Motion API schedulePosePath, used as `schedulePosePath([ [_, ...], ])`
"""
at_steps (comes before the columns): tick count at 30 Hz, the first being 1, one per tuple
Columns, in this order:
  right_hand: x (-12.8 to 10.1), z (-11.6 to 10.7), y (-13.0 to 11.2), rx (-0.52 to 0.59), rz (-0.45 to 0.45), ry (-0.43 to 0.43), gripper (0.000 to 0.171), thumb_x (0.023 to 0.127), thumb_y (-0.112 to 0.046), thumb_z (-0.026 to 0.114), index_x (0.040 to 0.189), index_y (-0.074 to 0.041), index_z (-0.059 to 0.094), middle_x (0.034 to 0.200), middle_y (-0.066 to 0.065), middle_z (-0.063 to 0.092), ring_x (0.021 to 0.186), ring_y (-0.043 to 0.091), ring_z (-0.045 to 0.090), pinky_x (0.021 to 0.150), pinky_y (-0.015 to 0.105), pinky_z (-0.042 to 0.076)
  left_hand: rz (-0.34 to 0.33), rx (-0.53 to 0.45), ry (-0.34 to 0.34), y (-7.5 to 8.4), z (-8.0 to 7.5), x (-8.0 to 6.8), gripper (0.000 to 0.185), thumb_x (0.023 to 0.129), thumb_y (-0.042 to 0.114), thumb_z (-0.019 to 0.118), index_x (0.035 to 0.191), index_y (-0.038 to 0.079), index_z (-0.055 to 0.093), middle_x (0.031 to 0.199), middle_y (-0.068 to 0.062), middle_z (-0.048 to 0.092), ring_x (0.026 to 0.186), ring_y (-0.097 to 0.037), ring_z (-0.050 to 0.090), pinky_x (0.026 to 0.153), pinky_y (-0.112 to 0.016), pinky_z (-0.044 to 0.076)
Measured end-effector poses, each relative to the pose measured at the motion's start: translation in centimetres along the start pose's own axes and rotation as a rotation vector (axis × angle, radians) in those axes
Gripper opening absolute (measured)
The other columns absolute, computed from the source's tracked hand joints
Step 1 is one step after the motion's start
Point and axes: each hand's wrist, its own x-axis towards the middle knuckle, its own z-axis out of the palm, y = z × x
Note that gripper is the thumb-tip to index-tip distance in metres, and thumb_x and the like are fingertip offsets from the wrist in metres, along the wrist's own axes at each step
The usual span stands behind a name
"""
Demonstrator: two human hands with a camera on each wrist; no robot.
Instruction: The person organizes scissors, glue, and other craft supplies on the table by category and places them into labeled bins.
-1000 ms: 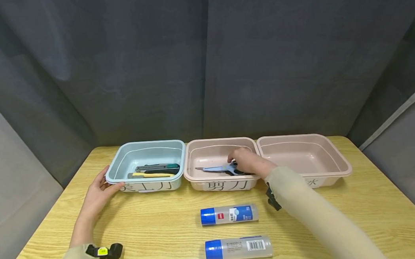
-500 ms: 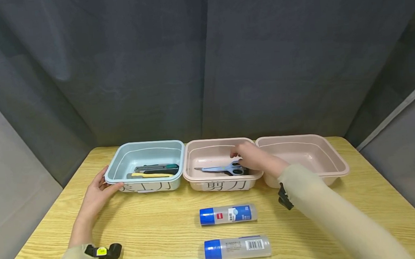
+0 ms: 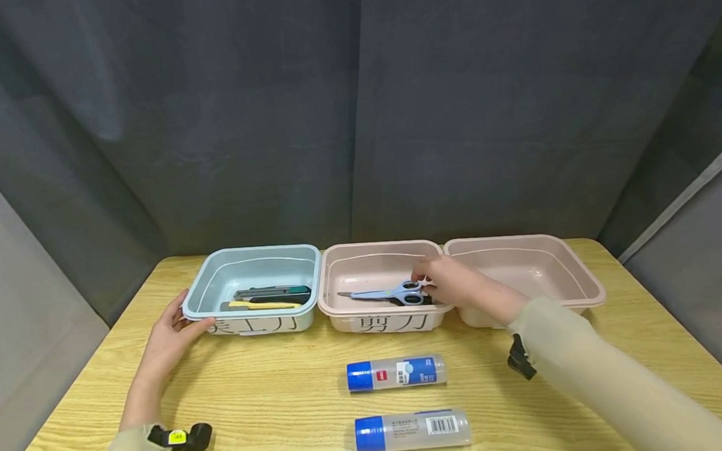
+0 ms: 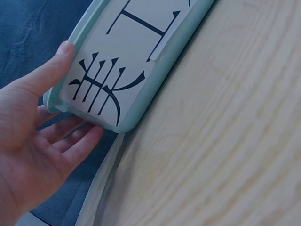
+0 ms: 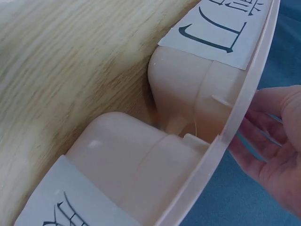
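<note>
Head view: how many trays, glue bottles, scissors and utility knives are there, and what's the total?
Trays: 3 (blue, pink, pink)
Glue bottles: 2 ()
Scissors: 1, in the middle tray
Utility knives: at least 2 (); they overlap
Total: 8

Even soft light; wrist views blurred close-up.
</note>
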Motion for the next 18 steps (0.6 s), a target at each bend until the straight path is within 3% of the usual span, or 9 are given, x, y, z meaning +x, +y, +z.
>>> schedulePosePath([
  [10,-2.3,-0.6,-1.2,-0.019,-0.001,0.118,0.020,0.079,-0.003,0.066,0.097,-0.008,0.065,0.090,0.004,0.064,0.078,0.013,0.060,0.069,0.029,0.051,-0.005,-0.003,-0.007,0.0,-0.1,0.3,0.091,0.083,0.042,0.062,0.147,0.011,0.006,0.143,-0.022,0.030,0.123,-0.032,0.037,0.076,-0.006,0.034],
  [16,-3.5,-0.5,-2.7,-0.032,-0.072,0.175,0.016,0.077,-0.005,0.070,0.092,-0.008,0.067,0.086,0.002,0.063,0.071,0.010,0.057,0.063,0.025,0.049,-0.015,0.011,-0.005,0.1,-0.1,0.3,0.091,0.083,0.043,0.062,0.147,0.011,0.006,0.144,-0.022,0.028,0.124,-0.032,0.037,0.092,-0.029,0.037],
  [18,-3.8,-0.3,-3.1,-0.024,-0.090,0.179,0.015,0.077,-0.005,0.070,0.091,-0.009,0.067,0.085,0.001,0.062,0.068,0.008,0.054,0.060,0.022,0.048,-0.016,0.011,-0.005,0.1,0.0,0.3,0.091,0.083,0.043,0.062,0.147,0.011,0.006,0.144,-0.022,0.028,0.124,-0.033,0.037,0.092,-0.029,0.037],
])
